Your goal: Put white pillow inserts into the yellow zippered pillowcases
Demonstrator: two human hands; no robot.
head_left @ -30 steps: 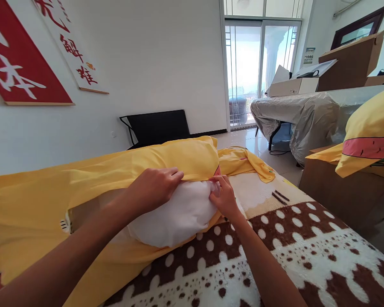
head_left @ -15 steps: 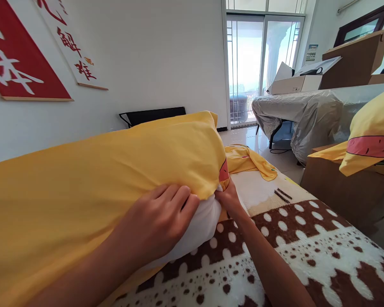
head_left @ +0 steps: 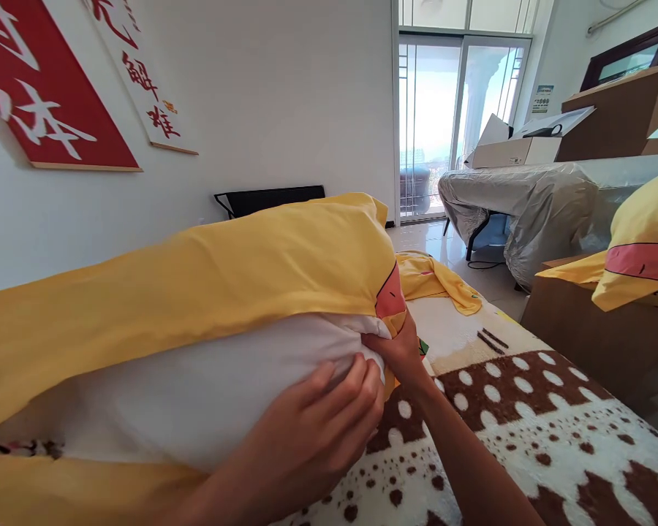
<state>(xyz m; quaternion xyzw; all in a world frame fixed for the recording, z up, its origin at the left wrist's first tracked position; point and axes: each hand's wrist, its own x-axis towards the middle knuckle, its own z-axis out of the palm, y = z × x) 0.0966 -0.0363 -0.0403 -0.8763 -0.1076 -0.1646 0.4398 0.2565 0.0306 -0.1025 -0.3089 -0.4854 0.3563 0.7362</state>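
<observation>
A white pillow point(head_left: 197, 398) lies partly inside a yellow pillowcase point(head_left: 241, 267) on a brown and white dotted blanket point(head_left: 515, 431). My left hand point(head_left: 318, 431) is closed on the pillow's near end, fingers pressed into the white fabric. My right hand point(head_left: 398, 347) pinches the pillow's corner together with the pillowcase edge, right by a pink print on the case. The yellow case is lifted over the top of the pillow and its open side faces me.
More yellow cloth point(head_left: 433, 277) lies crumpled further along the blanket. A second yellow pillow point(head_left: 641, 248) rests on a brown box point(head_left: 592, 329) at right. Behind stand a plastic-covered table point(head_left: 526, 197) with cardboard boxes point(head_left: 614, 117), glass doors point(head_left: 449, 117), and red wall banners point(head_left: 44, 95).
My left hand slid from the top of the pillow down to its near end. The yellow case was lifted, and more white pillow now shows. My right hand stayed at the corner.
</observation>
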